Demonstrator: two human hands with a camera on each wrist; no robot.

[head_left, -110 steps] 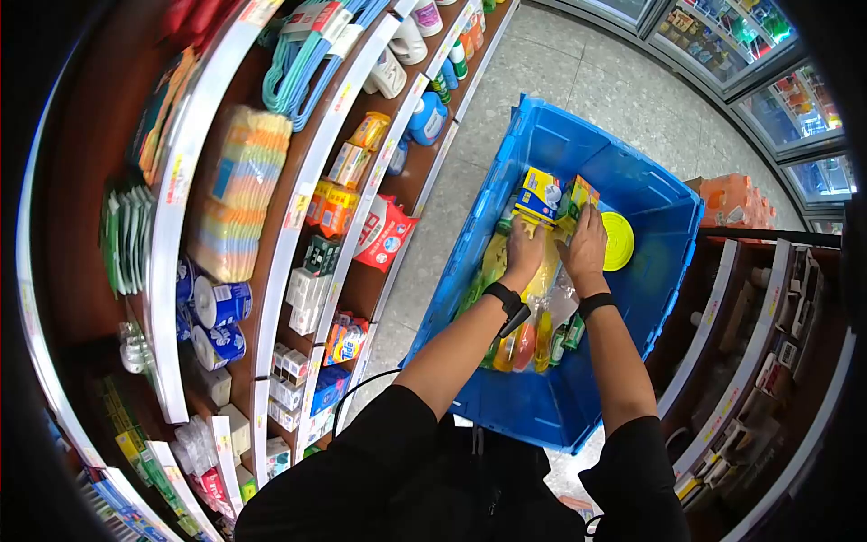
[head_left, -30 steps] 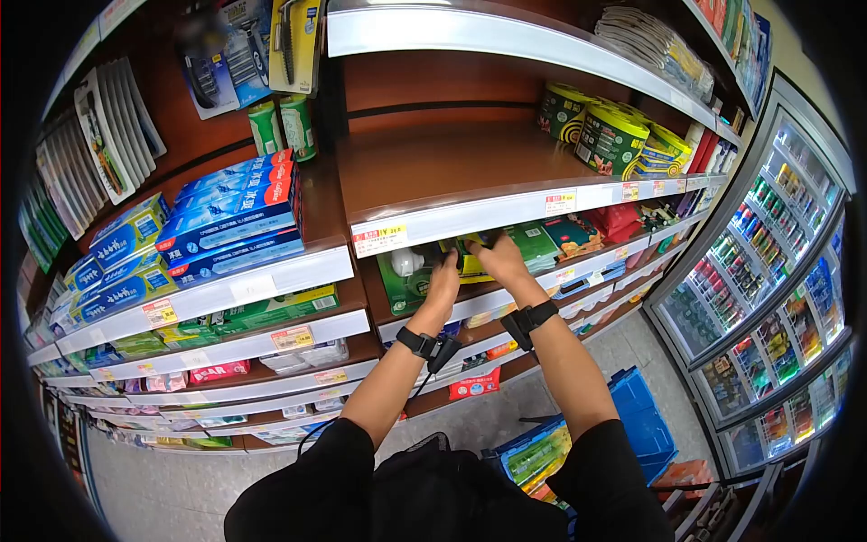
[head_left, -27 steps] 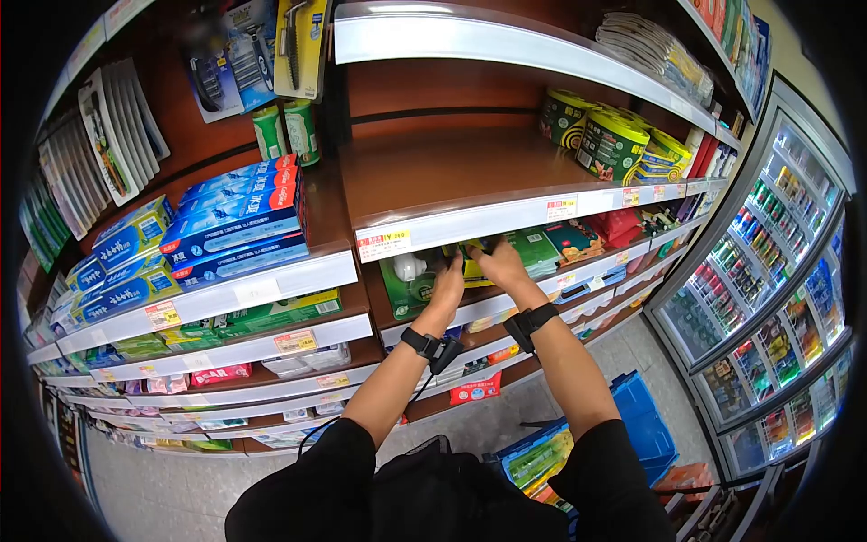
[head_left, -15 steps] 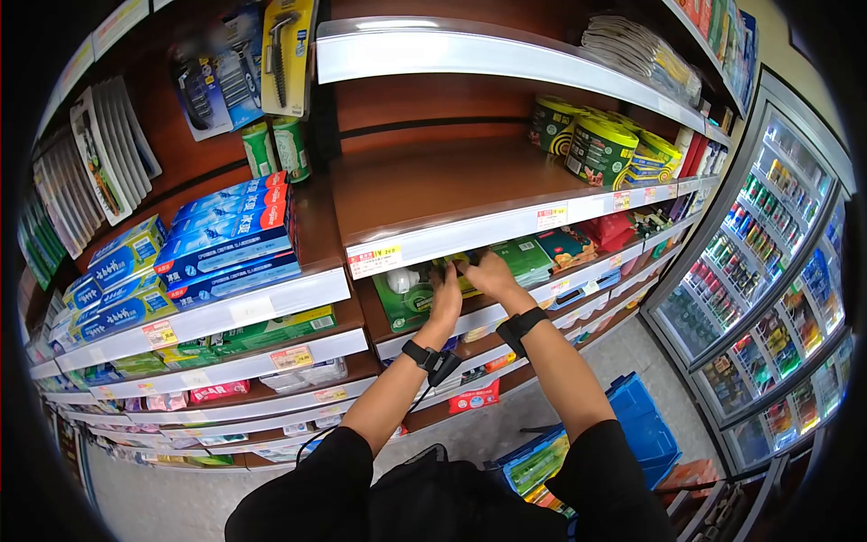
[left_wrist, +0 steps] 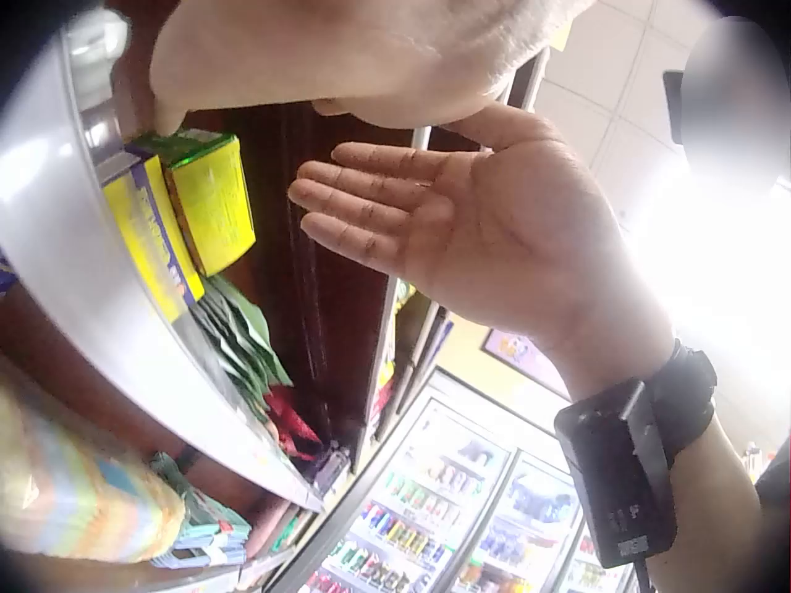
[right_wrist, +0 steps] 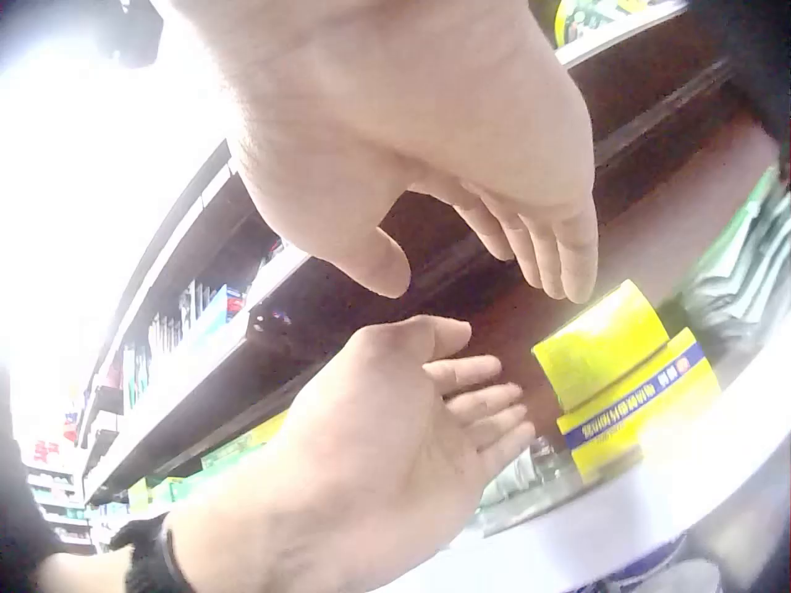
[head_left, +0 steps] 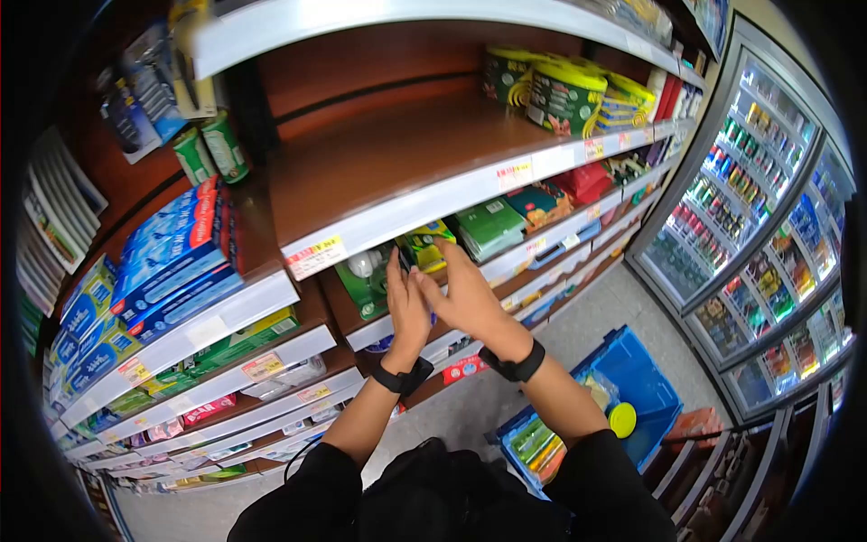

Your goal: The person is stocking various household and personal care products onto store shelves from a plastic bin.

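Observation:
Two yellow boxes (head_left: pixel 424 246) stand side by side on a shelf, under the white shelf edge (head_left: pixel 397 212). Both hands are raised just in front of them. My left hand (head_left: pixel 405 294) is nearest the boxes, fingers loosely bent, holding nothing. In the left wrist view one fingertip (left_wrist: pixel 167 117) of that hand sits at the green top of a yellow box (left_wrist: pixel 216 204). My right hand (head_left: pixel 459 287) is beside it, palm open with straight fingers (left_wrist: pixel 359 198) and nothing in it. The right wrist view shows both empty hands before the yellow boxes (right_wrist: pixel 624 365).
A blue crate (head_left: pixel 652 393) with goods and a yellow lid (head_left: pixel 621 420) stands on the floor at the lower right. Drink fridges (head_left: pixel 759 199) line the right side. Blue boxes (head_left: pixel 172 253), green packs (head_left: pixel 488 226) and round tins (head_left: pixel 564 90) fill the shelves.
Both hands have drawn back out of the shelf toward me and spread open. The yellow boxes stay on the shelf. The head view has tilted down and right.

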